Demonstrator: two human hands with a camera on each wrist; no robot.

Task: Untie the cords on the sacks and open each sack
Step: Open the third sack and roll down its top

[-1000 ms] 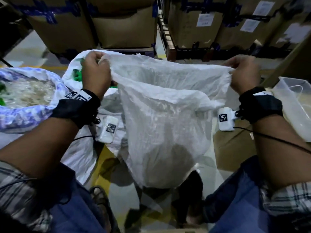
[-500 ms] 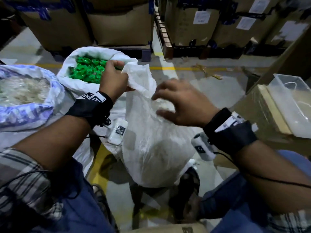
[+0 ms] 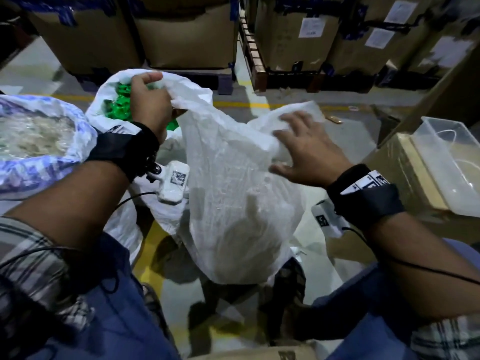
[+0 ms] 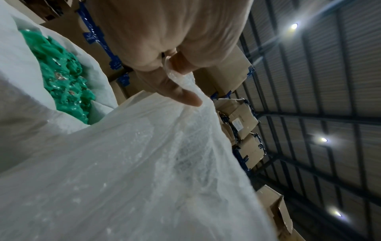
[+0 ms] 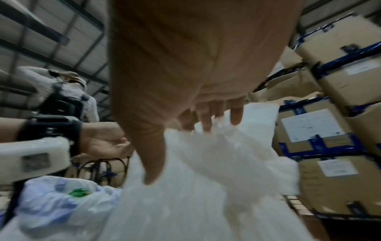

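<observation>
A translucent white sack (image 3: 233, 203) stands on the floor between my knees, its mouth loose and no cord visible on it. My left hand (image 3: 150, 100) lifts the sack's left rim, thumb (image 4: 181, 93) pinching the fabric (image 4: 144, 163) against the fingers. My right hand (image 3: 306, 149) lies on the crumpled right side of the mouth with fingers (image 5: 208, 117) spread and straight on the fabric (image 5: 195, 187). The sack's contents are a dim dark shape low inside.
Behind my left hand sits an open white sack of green pieces (image 3: 120, 102). An open blue-patterned sack (image 3: 78, 141) of pale material is at left. At right a clear plastic bin (image 3: 452, 157) rests on a cardboard box (image 3: 389, 165). Stacked cartons (image 3: 187, 35) line the back.
My right hand let go of the stretched sack mouth, swung in to the middle, and now lies spread on the right side of it. The left hand kept its hold and rose.
</observation>
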